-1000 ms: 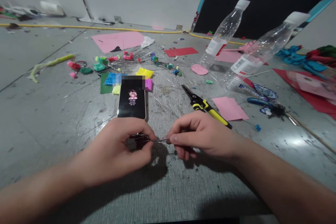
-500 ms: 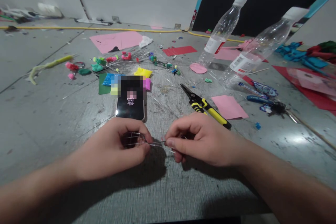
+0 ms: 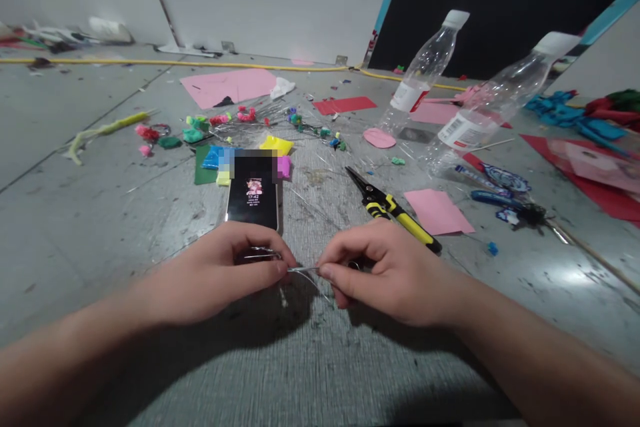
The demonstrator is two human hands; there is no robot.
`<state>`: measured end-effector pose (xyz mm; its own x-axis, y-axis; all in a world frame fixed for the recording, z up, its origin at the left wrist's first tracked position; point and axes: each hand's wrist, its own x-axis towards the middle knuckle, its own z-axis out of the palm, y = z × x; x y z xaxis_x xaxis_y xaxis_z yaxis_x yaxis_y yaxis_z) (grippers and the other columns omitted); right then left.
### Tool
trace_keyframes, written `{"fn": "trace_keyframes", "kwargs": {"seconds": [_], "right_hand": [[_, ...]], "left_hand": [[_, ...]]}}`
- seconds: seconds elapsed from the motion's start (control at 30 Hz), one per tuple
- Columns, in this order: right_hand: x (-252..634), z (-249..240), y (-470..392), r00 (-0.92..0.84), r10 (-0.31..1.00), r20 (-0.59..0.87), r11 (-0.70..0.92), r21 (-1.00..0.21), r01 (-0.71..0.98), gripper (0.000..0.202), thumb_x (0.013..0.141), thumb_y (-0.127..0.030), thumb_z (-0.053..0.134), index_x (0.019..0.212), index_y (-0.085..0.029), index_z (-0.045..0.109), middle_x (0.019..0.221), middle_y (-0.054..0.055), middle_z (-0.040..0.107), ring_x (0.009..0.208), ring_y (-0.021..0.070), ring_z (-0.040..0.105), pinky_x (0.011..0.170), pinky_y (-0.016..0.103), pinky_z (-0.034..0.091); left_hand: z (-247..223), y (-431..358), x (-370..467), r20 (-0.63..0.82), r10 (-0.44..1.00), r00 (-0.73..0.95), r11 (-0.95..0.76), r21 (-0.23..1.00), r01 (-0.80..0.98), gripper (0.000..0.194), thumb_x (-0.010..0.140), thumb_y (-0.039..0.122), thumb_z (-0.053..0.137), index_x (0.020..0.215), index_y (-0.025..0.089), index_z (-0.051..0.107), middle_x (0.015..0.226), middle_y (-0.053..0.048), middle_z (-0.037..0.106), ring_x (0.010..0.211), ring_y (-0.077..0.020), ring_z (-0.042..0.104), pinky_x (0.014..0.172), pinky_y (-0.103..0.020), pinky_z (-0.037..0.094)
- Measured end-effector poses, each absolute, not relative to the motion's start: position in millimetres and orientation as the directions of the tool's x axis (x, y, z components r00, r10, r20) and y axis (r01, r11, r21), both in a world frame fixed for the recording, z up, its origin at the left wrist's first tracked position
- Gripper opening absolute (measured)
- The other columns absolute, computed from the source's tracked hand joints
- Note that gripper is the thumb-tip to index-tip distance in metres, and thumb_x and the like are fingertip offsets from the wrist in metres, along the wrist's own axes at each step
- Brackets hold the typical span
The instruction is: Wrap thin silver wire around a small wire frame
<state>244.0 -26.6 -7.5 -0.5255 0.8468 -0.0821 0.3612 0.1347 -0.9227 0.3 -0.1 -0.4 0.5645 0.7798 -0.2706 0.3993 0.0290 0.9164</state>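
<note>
Thin silvery wire (image 3: 303, 270) stretches between my two hands, with a loose end curving down toward the right. My left hand (image 3: 220, 273) pinches it between thumb and index finger, and more wire shows inside the curled fingers. The other side of the wire is pinched by the fingertips of my right hand (image 3: 390, 273). A phone (image 3: 253, 203) with a lit screen lies just beyond my left hand. Black and yellow pliers (image 3: 393, 208) rest beyond my right hand.
Two clear plastic bottles (image 3: 409, 95) (image 3: 463, 130) stand at the right. Pink paper (image 3: 439, 211) lies by the pliers. Wires with coloured clay bits (image 3: 295, 118) are scattered behind the phone, near a yellow packet (image 3: 277, 145). A stick (image 3: 595, 252) and keys lie far right.
The view has tilted and shifted slightly. My left thumb and index finger have closed together on the wire, and the strands between my hands lie closer together.
</note>
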Motion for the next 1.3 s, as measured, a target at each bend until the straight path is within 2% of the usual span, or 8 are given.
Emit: {"fn": "trace_keyframes", "kwargs": {"seconds": [0.33,0.47,0.77,0.97,1.07,1.17,1.23,1.3], "right_hand": [[242,-11,-27,-0.469,0.872,-0.138,0.023,-0.947,0.32,0.018,0.091,-0.03,0.063,0.077,-0.019,0.068,0.061,0.0,0.069,0.051,0.0117,0.057,0.048,0.025,0.045],[242,-12,-27,-0.465,0.859,-0.214,-0.082,-0.955,0.286,0.017,0.089,-0.032,0.066,0.078,-0.02,0.067,0.061,-0.001,0.068,0.051,0.0111,0.058,0.047,0.023,0.045],[247,-11,-21,-0.712,0.61,-0.347,-0.404,-0.91,0.097,0.025,0.089,-0.037,0.076,0.077,-0.018,0.065,0.062,0.0,0.071,0.048,0.0071,0.06,0.047,0.016,0.045],[248,-15,-21,-0.749,0.562,-0.351,-0.414,-0.903,0.112,0.023,0.094,-0.036,0.073,0.083,-0.018,0.064,0.069,0.0,0.072,0.053,0.0079,0.062,0.047,0.016,0.046],[249,-15,-21,-0.735,0.611,-0.292,-0.286,-0.948,0.138,0.018,0.096,-0.032,0.069,0.085,-0.019,0.065,0.074,-0.001,0.07,0.056,0.0085,0.06,0.047,0.018,0.044],[248,-15,-21,-0.664,0.743,-0.084,0.073,-0.976,0.205,0.005,0.094,-0.021,0.071,0.09,-0.018,0.069,0.082,0.001,0.071,0.069,0.0106,0.062,0.056,0.02,0.047],[247,-16,-22,-0.627,0.765,0.147,0.374,-0.894,0.246,0.005,0.094,-0.015,0.069,0.097,-0.018,0.071,0.09,0.003,0.072,0.078,0.0128,0.065,0.065,0.023,0.051],[247,-18,-22,-0.621,0.689,0.372,0.616,-0.753,0.233,0.01,0.098,-0.012,0.065,0.102,-0.017,0.071,0.097,0.005,0.072,0.084,0.0144,0.066,0.072,0.026,0.054]], "left_hand": [[6,1,5,-0.307,0.795,0.523,0.053,0.894,0.445,0.026,0.084,0.042,0.071,0.074,0.018,0.073,0.063,0.003,0.063,0.061,-0.0132,0.053,0.055,-0.023,0.04],[5,1,3,-0.311,0.771,0.555,0.048,0.898,0.436,0.025,0.085,0.041,0.072,0.076,0.018,0.073,0.065,0.002,0.066,0.061,-0.0131,0.056,0.056,-0.022,0.042],[3,-2,-1,-0.384,0.639,0.666,0.16,0.914,0.373,0.012,0.082,0.029,0.076,0.078,0.019,0.069,0.065,0.003,0.07,0.057,-0.0096,0.056,0.051,-0.016,0.042],[2,-1,-1,-0.375,0.646,0.664,0.142,0.915,0.378,0.01,0.078,0.025,0.075,0.074,0.019,0.069,0.061,0.004,0.067,0.053,-0.0084,0.052,0.047,-0.015,0.038],[1,0,-1,-0.372,0.672,0.64,0.145,0.914,0.379,0.011,0.077,0.026,0.076,0.074,0.019,0.069,0.059,0.004,0.066,0.052,-0.0082,0.051,0.047,-0.015,0.038],[0,1,-1,-0.39,0.694,0.605,0.169,0.906,0.389,0.012,0.076,0.027,0.076,0.072,0.019,0.069,0.058,0.004,0.065,0.051,-0.0087,0.052,0.046,-0.015,0.039],[0,1,-1,-0.401,0.708,0.581,0.19,0.901,0.391,0.013,0.076,0.027,0.075,0.069,0.019,0.069,0.055,0.005,0.062,0.05,-0.0087,0.052,0.045,-0.015,0.04],[-1,1,0,-0.392,0.731,0.558,0.204,0.906,0.37,0.014,0.076,0.026,0.075,0.067,0.019,0.068,0.052,0.006,0.059,0.048,-0.0083,0.05,0.044,-0.015,0.039]]}}
